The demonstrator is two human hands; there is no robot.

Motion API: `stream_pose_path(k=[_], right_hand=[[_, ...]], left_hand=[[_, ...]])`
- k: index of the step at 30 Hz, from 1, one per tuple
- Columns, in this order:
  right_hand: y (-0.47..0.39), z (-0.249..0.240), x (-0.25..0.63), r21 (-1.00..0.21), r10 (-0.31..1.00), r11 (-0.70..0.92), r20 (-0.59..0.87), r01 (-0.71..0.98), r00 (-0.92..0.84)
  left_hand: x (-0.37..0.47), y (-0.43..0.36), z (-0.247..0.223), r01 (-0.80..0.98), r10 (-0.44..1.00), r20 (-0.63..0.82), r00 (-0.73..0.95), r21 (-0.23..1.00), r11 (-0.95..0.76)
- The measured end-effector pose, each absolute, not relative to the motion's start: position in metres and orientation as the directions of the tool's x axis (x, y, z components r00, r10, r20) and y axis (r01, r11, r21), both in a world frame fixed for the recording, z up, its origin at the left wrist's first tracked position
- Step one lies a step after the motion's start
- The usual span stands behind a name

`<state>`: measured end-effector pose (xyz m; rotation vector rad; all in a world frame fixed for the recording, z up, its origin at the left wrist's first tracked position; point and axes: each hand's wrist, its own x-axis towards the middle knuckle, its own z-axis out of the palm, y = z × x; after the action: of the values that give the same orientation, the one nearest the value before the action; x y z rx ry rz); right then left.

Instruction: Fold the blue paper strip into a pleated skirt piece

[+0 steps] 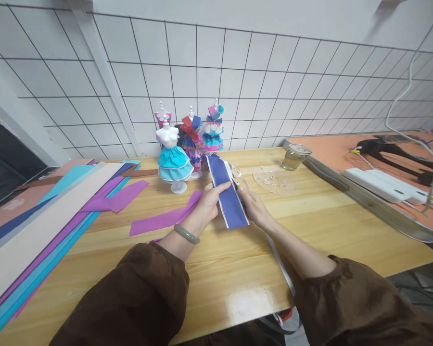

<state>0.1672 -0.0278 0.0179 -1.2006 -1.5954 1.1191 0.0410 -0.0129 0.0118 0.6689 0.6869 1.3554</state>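
A dark blue fabric strip (228,204) with white trim along its long edges is held up above the table. My left hand (210,199) grips its left side, thumb lying across the front. At the opposite edge, my right hand (254,206) is closed with its fingertips pinching the trim. Something small and dark shows by those fingertips, too unclear to name. A narrow white ribbon (279,262) runs from below my right hand over the table's front edge. Left of my hands, a purple fabric strip (159,221) lies on the wood, partly hidden by my left hand.
Behind my hands stand several small dress forms, including a white one in a turquoise skirt (173,161). Long fabric strips (57,211) cover the table's left side. A clear plate (274,181) with small bits and a cup of liquid (294,157) sit to the right.
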Motion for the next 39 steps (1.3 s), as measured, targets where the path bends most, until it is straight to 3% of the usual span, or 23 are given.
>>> stream_pose_path(k=[6, 39], right_hand=[[-0.03, 0.0181, 0.1664, -0.948, 0.966, 0.209, 0.161, 0.241, -0.204], [-0.0241, 0.0118, 0.1673, -0.97, 0.98, 0.125, 0.088, 0.209, -0.176]], left_hand=[[0.0412, -0.0132, 0.0125, -0.628, 0.993, -0.084, 0.08, 0.77, 0.116], [0.0479, -0.0124, 0.0064, -0.648, 0.998, -0.063, 0.008, 0.76, 0.053]])
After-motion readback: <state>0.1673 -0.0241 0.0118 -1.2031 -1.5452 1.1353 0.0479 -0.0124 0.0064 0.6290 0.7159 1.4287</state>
